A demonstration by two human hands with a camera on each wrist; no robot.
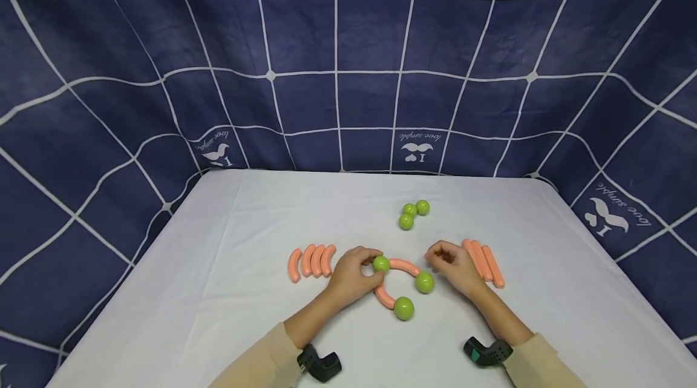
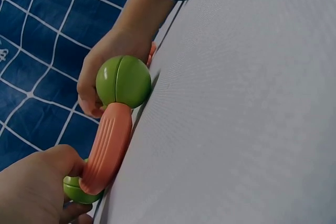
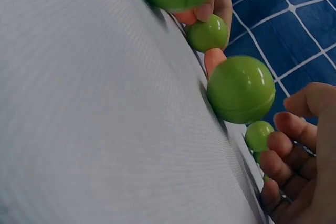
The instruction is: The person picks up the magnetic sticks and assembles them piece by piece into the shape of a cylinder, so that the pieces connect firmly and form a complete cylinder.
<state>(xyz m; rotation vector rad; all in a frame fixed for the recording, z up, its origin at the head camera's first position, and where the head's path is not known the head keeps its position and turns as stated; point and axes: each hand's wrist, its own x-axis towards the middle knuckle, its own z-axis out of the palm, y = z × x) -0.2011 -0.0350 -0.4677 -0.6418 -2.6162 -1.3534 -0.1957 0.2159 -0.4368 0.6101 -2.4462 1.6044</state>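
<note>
My left hand (image 1: 353, 278) pinches a green ball (image 1: 381, 264) between thumb and fingers. Two curved orange pieces meet at this ball: an upper one (image 1: 404, 265) runs right to another green ball (image 1: 425, 282), and a lower one (image 1: 385, 298) runs down to a third ball (image 1: 404, 309). Together they form an open arc on the white table. Just right of the arc, my right hand (image 1: 454, 266) has its fingers loosely curled around nothing. The right wrist view shows those fingers (image 3: 278, 163) apart from the nearest green ball (image 3: 241, 89).
Several curved orange pieces (image 1: 307, 261) lie in a row on the left of the white table (image 1: 261, 206). Straight orange sticks (image 1: 492, 267) lie right of my right hand. Three loose green balls (image 1: 406, 221) sit farther back. A dark blue checked curtain (image 1: 365, 103) surrounds the table.
</note>
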